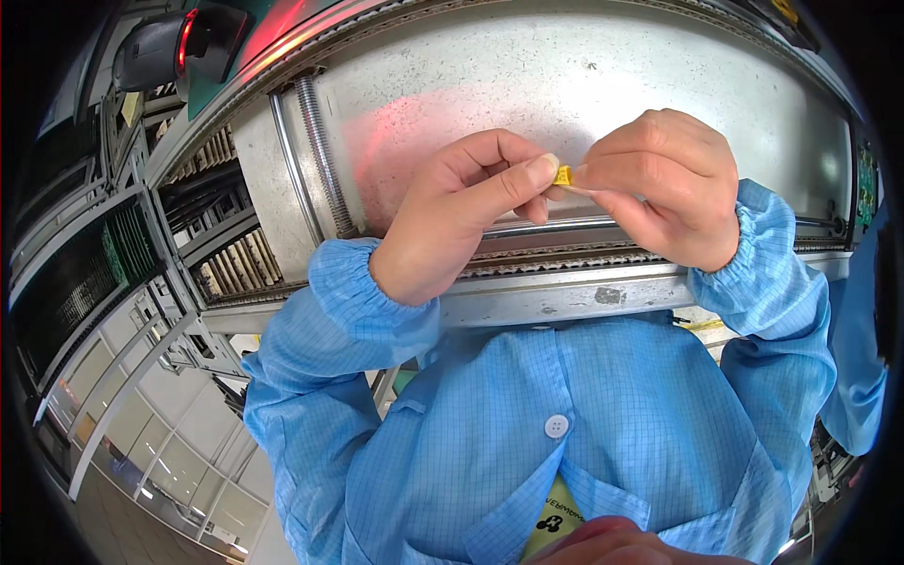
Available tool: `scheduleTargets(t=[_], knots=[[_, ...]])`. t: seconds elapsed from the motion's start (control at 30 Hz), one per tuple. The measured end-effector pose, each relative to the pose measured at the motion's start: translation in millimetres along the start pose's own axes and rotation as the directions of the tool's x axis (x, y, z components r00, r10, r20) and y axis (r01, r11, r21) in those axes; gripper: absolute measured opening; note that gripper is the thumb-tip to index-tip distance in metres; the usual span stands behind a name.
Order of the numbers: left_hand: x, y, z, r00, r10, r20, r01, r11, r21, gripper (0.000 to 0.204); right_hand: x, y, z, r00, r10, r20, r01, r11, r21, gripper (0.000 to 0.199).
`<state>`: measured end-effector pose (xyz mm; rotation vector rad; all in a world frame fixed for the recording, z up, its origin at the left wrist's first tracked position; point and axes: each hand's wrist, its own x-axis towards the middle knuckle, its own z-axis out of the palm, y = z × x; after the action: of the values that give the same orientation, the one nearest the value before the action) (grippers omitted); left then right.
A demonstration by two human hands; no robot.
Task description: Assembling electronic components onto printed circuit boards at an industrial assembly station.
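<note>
Between my two hands is a small yellow piece with dark print (563, 176), which looks like a label or tag. My left hand (461, 202) is closed, pinching its left end between thumb and fingers. From the other side, the bent fingertips of my right hand (664, 179) meet its right edge in a pinch. The fingers cover part of the yellow piece, so its full shape is hidden. Both hands are above a flat metal plate (452, 85), near its front rail.
Along the plate's front runs a metal rail with a chain (565, 264). At the left stand a threaded rod (320, 151) and a smooth rod. Beyond them is a black scanner (155, 52) with a red light. A rack of green circuit boards (127, 247) stands left; a blue sleeve (862, 367) shows far right.
</note>
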<state>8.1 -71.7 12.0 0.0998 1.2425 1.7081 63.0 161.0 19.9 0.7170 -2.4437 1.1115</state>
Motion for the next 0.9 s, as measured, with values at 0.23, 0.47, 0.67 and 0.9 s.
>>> scheduleTargets(t=[0.23,0.47,0.67,0.9], knots=[[-0.2,-3.1,6.7,0.961,0.258,-0.100,-0.238,0.955,0.178,0.015,-0.1,-0.4,4.6,0.997,0.062,-0.053,-0.061,0.998,0.027,0.020],[2.0,-5.6,5.5,0.835,0.550,-0.013,-0.479,0.737,0.476,0.009,0.7,2.5,0.0,0.997,-0.042,-0.066,0.039,0.998,-0.038,0.020],[2.2,-4.7,7.7,0.846,0.532,-0.036,-0.457,0.757,0.467,0.008,0.2,2.7,-0.8,0.998,-0.026,-0.054,0.023,0.999,-0.046,0.018],[57.2,-2.5,-73.3,0.886,0.288,-0.364,-0.079,0.866,0.495,0.022,-6.3,9.7,12.7,0.972,0.209,0.106,-0.205,0.977,-0.052,0.023]])
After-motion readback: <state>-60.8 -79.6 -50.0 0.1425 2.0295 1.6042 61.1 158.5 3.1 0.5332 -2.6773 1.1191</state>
